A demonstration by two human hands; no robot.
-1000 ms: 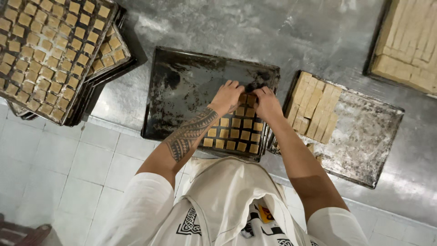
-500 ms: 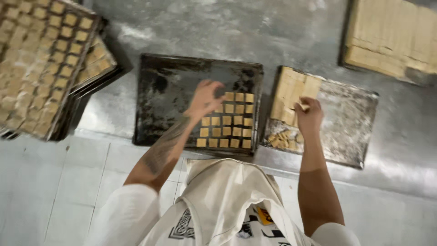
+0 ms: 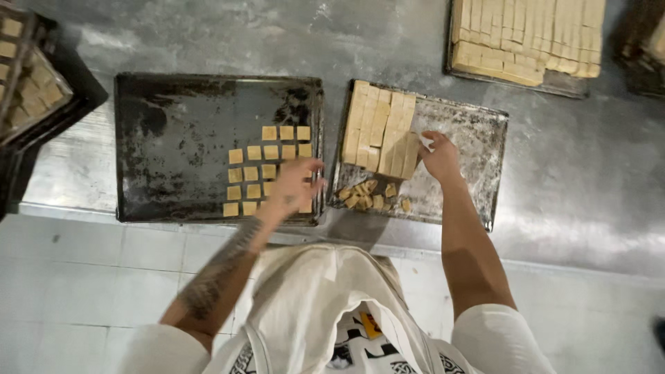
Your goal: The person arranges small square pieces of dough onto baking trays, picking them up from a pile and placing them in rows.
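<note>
A dark baking tray [image 3: 180,138] lies on the steel counter with rows of small square dough pieces [image 3: 267,152] in its right part. My left hand [image 3: 298,183] hovers over the lower right corner of those rows, fingers spread and blurred. To the right, a floured tray [image 3: 471,138] holds a block of cut dough strips [image 3: 381,131] and a small heap of loose pieces [image 3: 367,195]. My right hand [image 3: 438,158] touches the lower right end of the strip block, fingers curled on it.
A tray with a large slab of scored dough [image 3: 526,34] sits at the back right. A rack tray of cut pieces [image 3: 28,90] juts in at the left. White floor tiles [image 3: 83,277] lie below the counter edge.
Both hands left the rows of squares. My right hand moved right onto the strip block on the floured tray. My left hand slid toward the lower right corner of the dark tray.
</note>
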